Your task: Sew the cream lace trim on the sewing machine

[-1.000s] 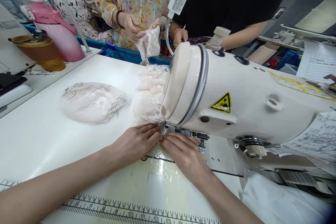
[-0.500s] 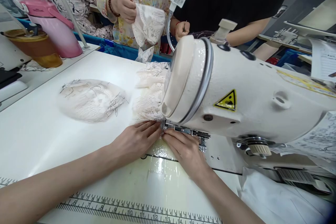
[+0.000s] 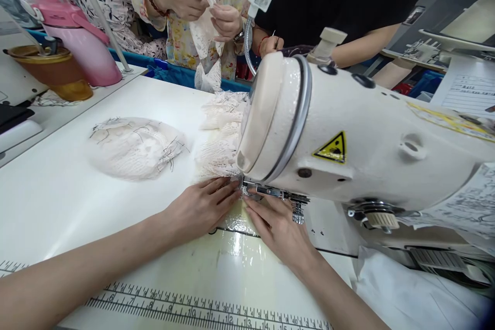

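My left hand lies flat on the white table, fingers stretched out and pressing a piece of pale lace fabric that runs under the head of a cream sewing machine. My right hand rests beside it, fingers extended toward the metal presser foot, flat on the same lace. The fingertips of both hands nearly meet at the needle area. The needle itself is hidden by the machine head.
A stack of lace pieces with loose dark threads lies to the left. A pink jug and brown container stand far left. Across the table, other people's hands handle lace. A printed ruler lines the near edge.
My hands have barely shifted; the right hand slid slightly back and right. Across the table, another person raised a lace piece and now holds it with both hands.
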Demonstrator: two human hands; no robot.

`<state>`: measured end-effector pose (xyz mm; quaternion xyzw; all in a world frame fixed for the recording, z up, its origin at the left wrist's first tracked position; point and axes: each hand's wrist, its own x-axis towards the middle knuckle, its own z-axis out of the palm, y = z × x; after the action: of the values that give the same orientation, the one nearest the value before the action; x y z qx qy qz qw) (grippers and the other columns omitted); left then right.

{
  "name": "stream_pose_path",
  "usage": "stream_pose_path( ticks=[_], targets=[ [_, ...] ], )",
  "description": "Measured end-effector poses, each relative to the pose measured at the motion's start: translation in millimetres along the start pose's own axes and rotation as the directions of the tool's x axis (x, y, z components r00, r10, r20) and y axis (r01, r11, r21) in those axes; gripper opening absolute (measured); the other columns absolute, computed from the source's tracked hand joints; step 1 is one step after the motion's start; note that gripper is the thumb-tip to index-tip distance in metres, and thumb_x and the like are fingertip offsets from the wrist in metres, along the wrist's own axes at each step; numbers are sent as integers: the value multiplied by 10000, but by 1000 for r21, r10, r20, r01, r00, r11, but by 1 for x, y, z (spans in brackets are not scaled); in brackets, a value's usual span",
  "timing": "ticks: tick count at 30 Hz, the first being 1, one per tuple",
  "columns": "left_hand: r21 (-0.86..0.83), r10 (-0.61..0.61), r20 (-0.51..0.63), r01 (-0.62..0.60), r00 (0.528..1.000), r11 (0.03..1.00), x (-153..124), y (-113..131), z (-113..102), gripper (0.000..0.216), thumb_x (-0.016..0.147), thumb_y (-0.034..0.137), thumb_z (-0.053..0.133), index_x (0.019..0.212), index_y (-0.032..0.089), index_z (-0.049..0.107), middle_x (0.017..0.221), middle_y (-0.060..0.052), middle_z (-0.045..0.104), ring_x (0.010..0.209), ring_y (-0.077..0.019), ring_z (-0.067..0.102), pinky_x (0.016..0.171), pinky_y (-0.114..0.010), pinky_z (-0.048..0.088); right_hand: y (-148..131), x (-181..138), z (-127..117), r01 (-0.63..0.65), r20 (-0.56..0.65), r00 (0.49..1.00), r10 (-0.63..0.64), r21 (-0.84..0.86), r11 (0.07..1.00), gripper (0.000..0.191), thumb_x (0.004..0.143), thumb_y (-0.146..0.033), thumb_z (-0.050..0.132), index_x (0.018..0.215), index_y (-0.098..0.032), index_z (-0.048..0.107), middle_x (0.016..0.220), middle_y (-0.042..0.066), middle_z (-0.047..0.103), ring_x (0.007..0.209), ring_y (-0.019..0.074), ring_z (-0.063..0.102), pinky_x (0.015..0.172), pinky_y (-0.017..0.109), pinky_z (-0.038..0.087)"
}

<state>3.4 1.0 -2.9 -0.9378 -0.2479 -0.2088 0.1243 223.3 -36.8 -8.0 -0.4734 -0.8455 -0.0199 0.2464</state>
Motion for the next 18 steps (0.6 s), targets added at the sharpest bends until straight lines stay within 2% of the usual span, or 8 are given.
stream_pose_path(
  ticks=[4,9,18],
  targets=[
    [-32,1,-2,-1,1000,999,1,0,1,305,970,188,431,1186,82,617,1206,-128,657,1040,-245,663,897,-388,562,2,1,-2,-21,8,1000,21,26,999,260,954,-290,506,1147,-257,678,1081,66,703,982,209,670,765,348,547],
    [-33,-15,5,15,1000,999,1,-1,3,298,976,204,431,1178,94,620,1210,-133,652,1072,-247,645,912,-389,548,1,2,-3,-74,81,994,70,44,996,277,965,-301,488,1185,-263,652,1034,31,712,889,173,681,746,315,552],
    [-5,-48,35,48,998,999,2,1,5,331,996,245,389,1194,98,610,1223,-132,644,1105,-264,627,910,-403,545,-1,4,-5,-89,88,992,94,-53,995,286,969,-340,474,1182,-269,652,1007,31,719,846,185,682,737,333,544]
  ],
)
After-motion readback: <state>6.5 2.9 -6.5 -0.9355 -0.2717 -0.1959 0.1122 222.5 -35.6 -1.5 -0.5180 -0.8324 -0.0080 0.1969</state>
